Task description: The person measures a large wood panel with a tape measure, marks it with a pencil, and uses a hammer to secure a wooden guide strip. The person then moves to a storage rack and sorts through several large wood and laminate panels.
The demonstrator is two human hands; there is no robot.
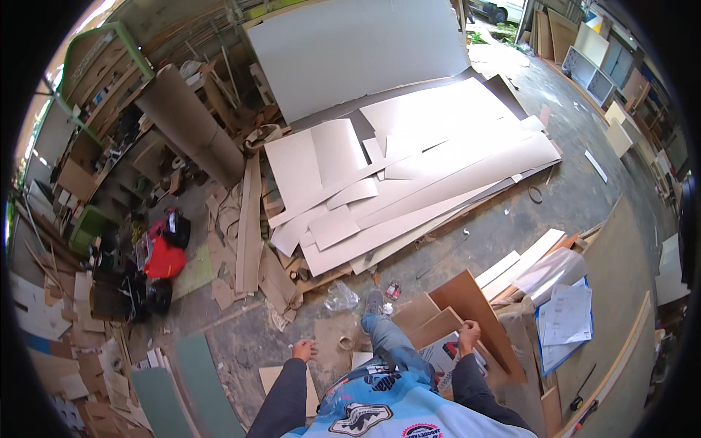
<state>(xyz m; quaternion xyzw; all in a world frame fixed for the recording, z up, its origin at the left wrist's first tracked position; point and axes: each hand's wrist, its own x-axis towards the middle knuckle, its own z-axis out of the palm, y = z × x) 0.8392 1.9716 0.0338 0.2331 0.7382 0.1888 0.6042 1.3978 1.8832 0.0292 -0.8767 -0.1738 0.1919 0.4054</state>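
My right hand [469,336] is closed round the upper edge of a brown wooden board [438,326] leaning beside my leg. A larger reddish-brown board [473,296] stands tilted right behind it. Below that hand, a printed box [440,355] shows partly, the rest covered by the boards and my arm. My left hand [304,350] hangs in the air over the floor with its fingers apart and nothing in it. Under it lies a pale flat panel [292,383], and a roll of tape [346,342] is close by on brown card.
Ahead, large pale sheets [438,175] lie stacked low on the floor. A clear plastic bag [341,297] is near my foot. On the right, papers on a blue clipboard [568,314] rest by a bench panel [613,292] with a screwdriver [577,401]. Green panels [208,379] lie at left.
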